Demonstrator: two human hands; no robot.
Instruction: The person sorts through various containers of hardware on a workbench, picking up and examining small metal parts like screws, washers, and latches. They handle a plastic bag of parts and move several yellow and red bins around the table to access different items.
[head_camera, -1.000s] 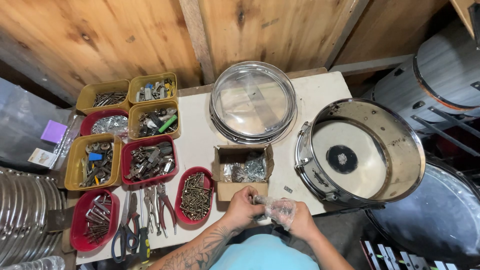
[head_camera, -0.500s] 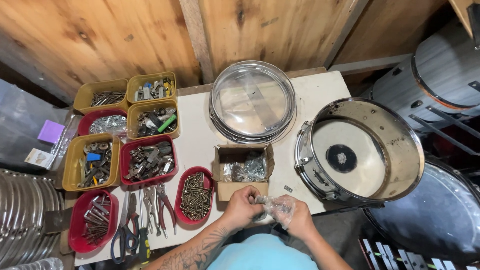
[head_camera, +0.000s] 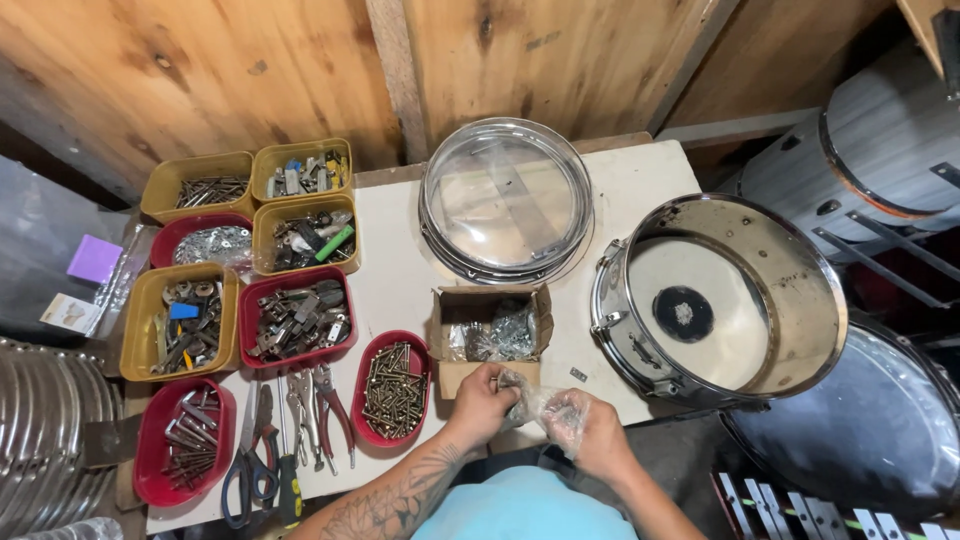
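Little had moved since the earlier frames: both hands stayed low at the table's near edge, working the same crinkled clear plastic bag (head_camera: 545, 405), and the trays and drums lay as they had.

Furthest left on the white table (head_camera: 400, 270) sat eight small trays: four yellow trays (head_camera: 180, 322) and four red trays (head_camera: 296, 318), holding screws, brackets and other small hardware. Below them lay what looked like three or four pliers and cutters (head_camera: 300, 415), overlapping too much to count surely. In the middle stood one open cardboard box (head_camera: 492, 333) with shiny metal parts in plastic, and behind it a stack of chrome hoops under a clear drum head (head_camera: 506, 200).

Just below the box, the left hand (head_camera: 482, 405) pinched the bag's left end, fingers curled together, while the right hand (head_camera: 590, 430) gripped the other end, fingers bunched around the film. Between them the one bag was held just off the table edge. It looked light, soft and slippery, likely to tear if pulled hard, so it was best taken by its gathered neck with the small parts inside supported from beneath.

To the right sat one metal snare drum shell (head_camera: 720, 300), open side up, with two more drums (head_camera: 860, 160) beyond the table.
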